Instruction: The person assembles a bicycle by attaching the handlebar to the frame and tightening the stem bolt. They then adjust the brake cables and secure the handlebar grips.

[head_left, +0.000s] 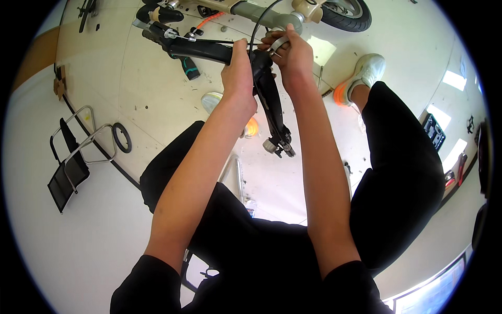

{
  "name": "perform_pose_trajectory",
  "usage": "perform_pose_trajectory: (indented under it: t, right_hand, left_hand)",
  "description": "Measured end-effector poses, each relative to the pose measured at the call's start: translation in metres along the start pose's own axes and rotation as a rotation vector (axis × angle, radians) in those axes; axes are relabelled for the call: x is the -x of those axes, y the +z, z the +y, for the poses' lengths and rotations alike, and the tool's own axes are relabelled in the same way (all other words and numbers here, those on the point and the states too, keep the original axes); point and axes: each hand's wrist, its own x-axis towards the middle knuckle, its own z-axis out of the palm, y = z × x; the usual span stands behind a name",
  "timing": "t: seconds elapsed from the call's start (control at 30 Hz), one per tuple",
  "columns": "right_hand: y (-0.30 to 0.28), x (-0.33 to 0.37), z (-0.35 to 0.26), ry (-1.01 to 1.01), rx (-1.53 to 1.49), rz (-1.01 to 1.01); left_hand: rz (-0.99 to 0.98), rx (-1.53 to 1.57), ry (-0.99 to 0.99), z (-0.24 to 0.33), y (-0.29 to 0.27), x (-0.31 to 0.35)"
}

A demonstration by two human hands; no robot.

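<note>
A black two-legged bike part (269, 97), shaped like a fork, is held up between my forearms. One leg points left and the other slants toward my lap, ending in silver fittings. My left hand (239, 76) is closed on it by the joint, its thumb up and most fingers hidden. At the joint's right side, my right hand (297, 57) grips a curved silver metal strip (278, 44) like a clamp or lever; the fingertips are partly hidden. A thin black cable (253, 39) loops down past the joint. Just beyond lies a grey-beige bike frame (256, 14).
A wheel with black tyre (351, 23) adjoins the frame. On the floor lie a black-and-teal power tool (189, 68), an orange coiled cord (210, 20), a black ring (122, 138) and an open tool case (434, 131). A black chair (70, 172) is at left.
</note>
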Motion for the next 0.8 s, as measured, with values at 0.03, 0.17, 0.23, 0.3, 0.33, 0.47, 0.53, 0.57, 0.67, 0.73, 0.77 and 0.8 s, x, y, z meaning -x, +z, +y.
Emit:
perform_pose_trajectory:
  t: [0.03, 0.17, 0.23, 0.3, 0.33, 0.47, 0.53, 0.57, 0.67, 0.73, 0.77, 0.8]
  right_hand:
    - [-0.003, -0.002, -0.002, 0.060, -0.126, -0.004]
    - [-0.014, -0.010, -0.002, 0.164, -0.649, -0.267]
    - [-0.023, -0.017, 0.007, 0.143, -0.676, -0.363]
    - [-0.018, -0.023, 0.009, 0.144, -0.741, -0.488]
    - [-0.017, -0.027, 0.008, 0.168, -0.669, -0.339]
    - [-0.004, -0.042, -0.006, 0.172, -0.584, -0.395]
    - [-0.005, -0.045, -0.008, 0.233, -0.413, -0.381]
    - [-0.002, -0.045, -0.012, 0.261, -0.324, -0.378]
    - [0.013, -0.045, -0.015, 0.246, -0.130, -0.156]
    - [0.021, -0.044, -0.015, 0.255, -0.038, -0.052]
    - [0.023, -0.045, -0.014, 0.255, -0.002, -0.024]
    - [0.025, -0.046, -0.014, 0.254, 0.033, 0.005]
  left_hand:
    - [-0.014, -0.022, 0.001, 0.001, -0.001, 0.001]
    - [-0.057, 0.011, 0.016, 0.003, -0.005, 0.003]
    - [-0.109, 0.040, 0.035, 0.002, -0.006, 0.000]
    - [-0.125, 0.058, 0.045, 0.001, -0.007, -0.004]
    - [-0.078, 0.109, 0.039, 0.000, -0.005, -0.004]
    - [0.017, 0.071, 0.059, -0.004, 0.000, -0.002]
    - [0.078, 0.042, 0.031, -0.003, 0.001, 0.000]
    - [0.106, 0.031, 0.020, -0.002, 0.003, 0.001]
    - [0.182, 0.006, 0.104, -0.005, 0.009, -0.002]
    - [0.180, -0.007, 0.122, -0.007, 0.010, -0.004]
    - [0.176, -0.017, 0.129, -0.007, 0.009, -0.004]
    - [0.172, -0.028, 0.135, -0.006, 0.008, -0.003]
